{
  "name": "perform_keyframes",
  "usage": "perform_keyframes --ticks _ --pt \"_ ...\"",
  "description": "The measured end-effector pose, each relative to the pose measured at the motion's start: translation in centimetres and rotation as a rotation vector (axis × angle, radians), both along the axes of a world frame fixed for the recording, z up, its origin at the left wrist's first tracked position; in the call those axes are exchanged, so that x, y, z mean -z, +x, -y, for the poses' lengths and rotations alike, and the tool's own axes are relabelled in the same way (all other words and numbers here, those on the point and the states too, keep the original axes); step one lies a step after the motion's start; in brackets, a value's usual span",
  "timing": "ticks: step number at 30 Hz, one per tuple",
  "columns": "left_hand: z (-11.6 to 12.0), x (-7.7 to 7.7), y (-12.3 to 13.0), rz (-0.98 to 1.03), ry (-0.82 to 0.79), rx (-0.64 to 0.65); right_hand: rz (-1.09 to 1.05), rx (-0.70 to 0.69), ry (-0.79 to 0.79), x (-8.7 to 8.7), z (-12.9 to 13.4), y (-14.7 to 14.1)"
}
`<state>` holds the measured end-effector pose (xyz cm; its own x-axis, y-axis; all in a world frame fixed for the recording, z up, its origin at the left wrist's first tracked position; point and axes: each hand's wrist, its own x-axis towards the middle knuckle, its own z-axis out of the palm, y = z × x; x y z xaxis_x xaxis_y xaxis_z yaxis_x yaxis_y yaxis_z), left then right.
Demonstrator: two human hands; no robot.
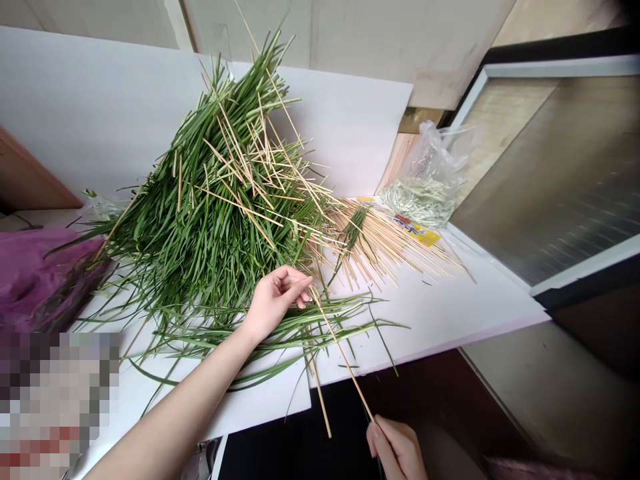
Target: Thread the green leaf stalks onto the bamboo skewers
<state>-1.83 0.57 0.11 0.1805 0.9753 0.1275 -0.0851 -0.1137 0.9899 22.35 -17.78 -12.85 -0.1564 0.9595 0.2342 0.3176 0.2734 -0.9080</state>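
A thin bamboo skewer (341, 351) slants down from my left hand (280, 293) to my right hand (397, 448). The thumb and fingers of my left hand pinch its upper end, above the white table. At the lower right, past the table's front edge, my right hand grips the other end. Long green chives (260, 333) lie loosely under my left hand and wrist. Behind it rises a big heap of chives (200, 227), with loose skewers scattered over its upper right side. A second skewer (320, 393) juts over the table edge between my hands.
Many skewers (385, 240) lie fanned out at the right of the heap, with a small chive bunch (355, 230) on top. A clear plastic bag (425, 193) of pale green strands stands behind. A purple bag (45, 273) lies left. A framed glass panel (555, 173) borders the table.
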Motion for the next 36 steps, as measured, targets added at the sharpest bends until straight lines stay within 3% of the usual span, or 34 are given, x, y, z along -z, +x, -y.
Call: perform_keyframes --ticks 10,23,36 --pt "-0.01 -0.04 -0.10 0.082 -0.017 0.068 -0.014 0.007 0.024 0.41 0.04 0.10" --pt "-0.12 0.29 -0.35 0.224 -0.189 0.112 -0.067 0.015 0.013 0.09 0.09 -0.03" --pt "-0.37 0.71 -0.40 0.242 -0.149 0.096 -0.073 0.027 -0.015 0.03 0.21 -0.15"
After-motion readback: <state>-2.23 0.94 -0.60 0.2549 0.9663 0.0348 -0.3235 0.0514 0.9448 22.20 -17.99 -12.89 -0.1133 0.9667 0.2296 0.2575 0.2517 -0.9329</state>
